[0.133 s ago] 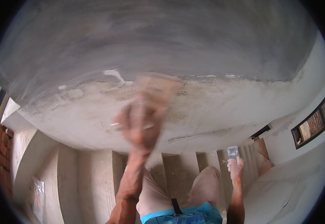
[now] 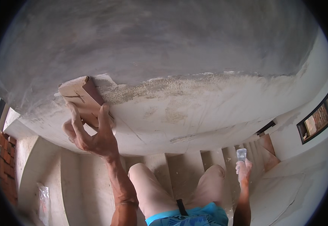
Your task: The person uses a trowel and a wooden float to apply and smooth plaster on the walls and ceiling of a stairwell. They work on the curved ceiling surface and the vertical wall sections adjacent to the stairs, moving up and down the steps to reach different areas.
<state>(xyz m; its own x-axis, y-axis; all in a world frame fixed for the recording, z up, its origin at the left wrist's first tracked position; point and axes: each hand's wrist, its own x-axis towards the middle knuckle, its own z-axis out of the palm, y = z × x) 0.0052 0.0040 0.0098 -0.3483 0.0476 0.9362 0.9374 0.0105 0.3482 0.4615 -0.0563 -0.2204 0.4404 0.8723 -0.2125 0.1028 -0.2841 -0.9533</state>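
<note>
My left hand [image 2: 92,137] grips a tan, creased sandpaper-wrapped block [image 2: 83,100] against the wall [image 2: 220,101], over the rough, speckled band where grey plaster meets paler white plaster. Its fingers and thumb are spread around the block's lower sides. Small white flaking patches show along that band, just right of the block. My right hand [image 2: 243,171] is closed on a small scraper [image 2: 241,153] with a dusty grey blade, low on the right above the stairs.
Pale concrete stairs [image 2: 179,177] run below me. A curved ledge [image 2: 39,162] is at left, with a clear plastic bag [image 2: 43,203] on the steps and red bricks [image 2: 3,164] beyond. A dark-framed window [image 2: 314,122] and a brownish board [image 2: 269,150] are at right.
My left hand and the block have moved sharply left along the wall, from near the middle. My right hand with the scraper has shifted slightly right.
</note>
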